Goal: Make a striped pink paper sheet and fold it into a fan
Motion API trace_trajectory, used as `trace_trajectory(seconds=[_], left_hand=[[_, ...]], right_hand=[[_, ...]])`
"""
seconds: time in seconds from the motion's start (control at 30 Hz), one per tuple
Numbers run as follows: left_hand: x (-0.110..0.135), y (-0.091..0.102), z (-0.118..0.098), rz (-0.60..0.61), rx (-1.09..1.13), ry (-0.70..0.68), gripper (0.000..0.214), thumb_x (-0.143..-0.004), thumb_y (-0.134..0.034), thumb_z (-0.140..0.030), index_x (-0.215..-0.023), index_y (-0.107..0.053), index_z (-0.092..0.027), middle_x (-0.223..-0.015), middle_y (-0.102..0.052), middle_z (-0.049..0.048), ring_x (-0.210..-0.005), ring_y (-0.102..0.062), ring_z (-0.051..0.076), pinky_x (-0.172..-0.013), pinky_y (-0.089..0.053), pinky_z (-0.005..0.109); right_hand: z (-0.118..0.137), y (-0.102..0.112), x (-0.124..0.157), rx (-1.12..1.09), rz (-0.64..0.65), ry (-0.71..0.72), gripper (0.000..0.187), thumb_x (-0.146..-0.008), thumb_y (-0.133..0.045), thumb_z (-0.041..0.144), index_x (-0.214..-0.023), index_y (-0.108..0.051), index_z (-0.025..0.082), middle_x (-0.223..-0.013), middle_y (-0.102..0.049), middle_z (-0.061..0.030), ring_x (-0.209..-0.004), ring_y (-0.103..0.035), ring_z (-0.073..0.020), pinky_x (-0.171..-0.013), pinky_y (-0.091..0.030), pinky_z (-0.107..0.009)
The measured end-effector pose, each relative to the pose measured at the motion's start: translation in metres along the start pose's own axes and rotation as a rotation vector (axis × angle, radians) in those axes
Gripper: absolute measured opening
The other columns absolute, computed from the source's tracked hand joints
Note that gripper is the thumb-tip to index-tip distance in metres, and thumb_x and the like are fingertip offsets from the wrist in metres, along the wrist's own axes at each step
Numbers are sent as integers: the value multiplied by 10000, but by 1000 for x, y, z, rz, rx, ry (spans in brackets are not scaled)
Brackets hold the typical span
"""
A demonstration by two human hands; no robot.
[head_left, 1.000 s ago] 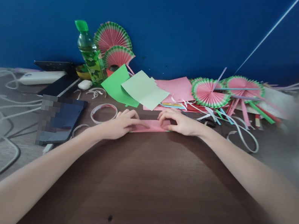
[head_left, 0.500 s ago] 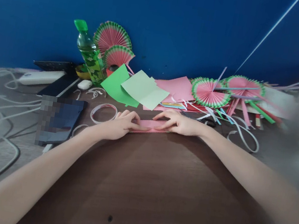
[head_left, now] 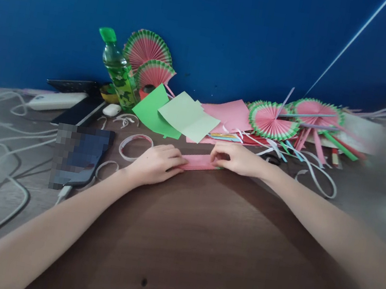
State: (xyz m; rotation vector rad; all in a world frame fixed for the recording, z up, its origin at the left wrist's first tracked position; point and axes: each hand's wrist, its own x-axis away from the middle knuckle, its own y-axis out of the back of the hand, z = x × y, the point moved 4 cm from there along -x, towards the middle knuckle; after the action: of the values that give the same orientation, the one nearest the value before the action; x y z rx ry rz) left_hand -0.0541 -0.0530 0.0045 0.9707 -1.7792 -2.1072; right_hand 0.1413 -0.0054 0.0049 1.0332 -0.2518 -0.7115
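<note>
A narrow folded strip of pink paper (head_left: 198, 161) lies on the brown table, with a bit of green showing at its right end. My left hand (head_left: 160, 162) grips the strip's left end, fingers together over it. At the right end, my right hand (head_left: 233, 159) pinches the paper between thumb and fingertips. Just behind the hands are a pale green sheet (head_left: 188, 116), a bright green sheet (head_left: 150, 108) and a pink sheet (head_left: 233, 115). A roll of tape (head_left: 128, 156) rests beside my left hand.
Left of the hands lie a phone (head_left: 81, 160) on a cable, white cords and an earbud case (head_left: 112, 110). A green-capped bottle (head_left: 118, 70) and pleated paper fans (head_left: 147, 50) stand against the blue wall. More round fans (head_left: 274, 121) and paper strips are at back right.
My left hand has drawn back toward the strip's left end and flattened. My right hand's spread fingers have curled into a pinch at the right end, exposing more of the strip.
</note>
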Motion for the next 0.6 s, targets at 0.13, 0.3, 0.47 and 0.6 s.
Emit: trace_trajectory(seconds=[0.13, 0.3, 0.47, 0.6], left_hand=[[0, 0, 2, -55, -77, 61, 303, -891, -370, -257, -897, -648, -136, -790, -645, 67, -739, -573, 157, -683, -449, 274], [-4, 7, 9, -61, 95, 249, 326, -892, -344, -252, -889, -646, -129, -829, -651, 74, -789, -592, 163, -722, -467, 283], [-7, 22, 20, 48, 385, 446, 307, -870, -395, -334, -983, -640, -189, -980, -670, 33, -886, -601, 159, -795, -464, 267], [-7, 24, 25, 196, 394, 471, 317, -842, -436, -338, -1059, -621, -200, -1070, -650, 23, -938, -588, 173, -856, -439, 279]], right_hand=[[5, 1, 0, 14, -23, 16, 145, -809, -535, 282, -785, -618, 166, -785, -603, -25, -696, -515, -122, -667, -383, -262], [9, 7, 0, 57, -71, 11, 145, -770, -588, 309, -788, -614, 168, -766, -595, -23, -714, -514, -136, -675, -378, -275], [8, 20, 2, -167, -159, -63, 166, -777, -567, 311, -792, -631, 159, -783, -622, -29, -713, -534, -131, -671, -399, -274], [1, 18, 2, -222, -121, -131, 184, -749, -585, 324, -790, -643, 155, -761, -631, -26, -679, -546, -131, -645, -412, -276]])
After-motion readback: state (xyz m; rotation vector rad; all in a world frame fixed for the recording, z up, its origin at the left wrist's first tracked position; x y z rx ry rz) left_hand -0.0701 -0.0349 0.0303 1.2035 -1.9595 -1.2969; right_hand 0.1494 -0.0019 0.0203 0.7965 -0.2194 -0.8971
